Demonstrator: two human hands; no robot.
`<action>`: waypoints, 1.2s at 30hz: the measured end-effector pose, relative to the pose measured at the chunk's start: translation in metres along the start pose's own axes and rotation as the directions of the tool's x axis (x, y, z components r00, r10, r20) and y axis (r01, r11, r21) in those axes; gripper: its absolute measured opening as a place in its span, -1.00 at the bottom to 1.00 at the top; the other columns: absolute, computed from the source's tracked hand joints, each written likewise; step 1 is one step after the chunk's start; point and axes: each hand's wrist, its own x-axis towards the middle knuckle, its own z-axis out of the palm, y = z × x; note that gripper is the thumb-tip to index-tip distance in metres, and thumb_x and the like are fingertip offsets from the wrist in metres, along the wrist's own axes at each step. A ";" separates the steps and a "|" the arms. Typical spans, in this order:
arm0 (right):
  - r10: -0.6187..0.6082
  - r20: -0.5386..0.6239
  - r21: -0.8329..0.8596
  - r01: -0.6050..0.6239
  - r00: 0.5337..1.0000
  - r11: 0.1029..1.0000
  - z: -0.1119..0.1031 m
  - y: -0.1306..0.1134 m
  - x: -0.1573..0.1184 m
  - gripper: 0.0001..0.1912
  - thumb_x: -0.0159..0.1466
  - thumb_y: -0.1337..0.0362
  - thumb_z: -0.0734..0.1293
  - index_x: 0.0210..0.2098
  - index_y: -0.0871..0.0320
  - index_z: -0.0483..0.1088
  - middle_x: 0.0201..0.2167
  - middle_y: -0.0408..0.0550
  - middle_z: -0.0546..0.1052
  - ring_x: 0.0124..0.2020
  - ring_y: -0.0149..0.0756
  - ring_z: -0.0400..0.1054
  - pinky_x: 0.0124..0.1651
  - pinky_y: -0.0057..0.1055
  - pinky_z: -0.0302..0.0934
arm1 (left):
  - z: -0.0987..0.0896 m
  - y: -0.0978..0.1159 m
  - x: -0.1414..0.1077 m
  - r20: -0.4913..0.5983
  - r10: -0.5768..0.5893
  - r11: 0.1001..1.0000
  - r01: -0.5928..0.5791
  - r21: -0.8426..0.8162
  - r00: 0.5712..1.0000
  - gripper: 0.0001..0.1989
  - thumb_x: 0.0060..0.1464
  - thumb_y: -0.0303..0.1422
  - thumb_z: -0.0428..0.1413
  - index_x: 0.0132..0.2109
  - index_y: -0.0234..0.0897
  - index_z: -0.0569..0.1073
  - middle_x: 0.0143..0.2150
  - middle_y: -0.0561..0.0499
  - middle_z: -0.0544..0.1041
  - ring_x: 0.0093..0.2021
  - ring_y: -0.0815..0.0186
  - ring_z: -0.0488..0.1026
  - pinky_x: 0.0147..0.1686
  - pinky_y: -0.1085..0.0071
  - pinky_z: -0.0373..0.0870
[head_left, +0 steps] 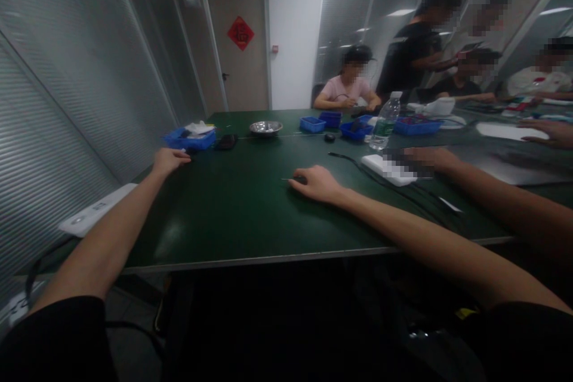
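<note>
My left hand (171,159) is stretched to the far left of the green table (224,215), at the near edge of a blue basket (190,138) with white tissue-like material in it. Its fingers are pinched together; a small dark thing shows by the fingertips, too blurred to name. Lying on the table near the middle, my right hand (317,184) is closed around a screwdriver (299,179) with a dark handle. The thin metal shaft points left. The palm and curled fingers hide the rest of the handle.
Behind stand a metal bowl (265,128), a black box-like object (227,142), small blue baskets (312,125) and a water bottle (385,122). A black cable (353,159) and a white power bank-like block (387,169) lie right, beside a co-worker's hand (430,158). Several people surround the table's far side.
</note>
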 end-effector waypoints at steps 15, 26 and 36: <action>-0.094 0.016 0.023 0.094 0.995 0.995 -0.001 -0.002 -0.002 -0.53 0.46 -0.07 0.21 0.02 0.12 0.56 -0.34 -0.03 0.61 -0.40 -0.29 0.41 -0.30 -0.38 0.12 | 0.042 0.037 -0.009 0.289 0.274 0.961 -0.247 -0.127 0.917 -0.59 -0.04 -0.23 0.36 -0.02 -0.25 0.68 -0.04 -0.11 0.70 0.02 0.09 0.60 0.08 0.23 0.47; -0.212 0.028 0.041 0.211 0.977 0.977 -0.003 -0.011 -0.006 -0.61 0.44 0.00 0.25 0.01 0.14 0.52 -0.32 -0.03 0.59 -0.39 -0.31 0.38 -0.30 -0.42 0.05 | 0.112 0.129 -0.134 0.437 0.790 0.611 -0.507 -0.607 0.429 -0.65 0.18 -0.15 0.29 0.02 -0.23 0.68 0.02 -0.13 0.66 0.02 0.14 0.58 0.11 0.21 0.45; -0.148 0.043 0.057 0.145 0.988 0.988 -0.005 -0.015 -0.006 -0.64 0.42 0.05 0.27 -0.03 0.16 0.54 -0.38 -0.03 0.58 -0.43 -0.34 0.37 -0.34 -0.44 0.05 | 0.109 0.130 -0.138 0.421 0.773 0.624 -0.446 -0.642 0.476 -0.74 0.12 -0.22 0.34 -0.10 -0.27 0.71 -0.08 -0.12 0.69 -0.03 0.13 0.61 0.09 0.17 0.47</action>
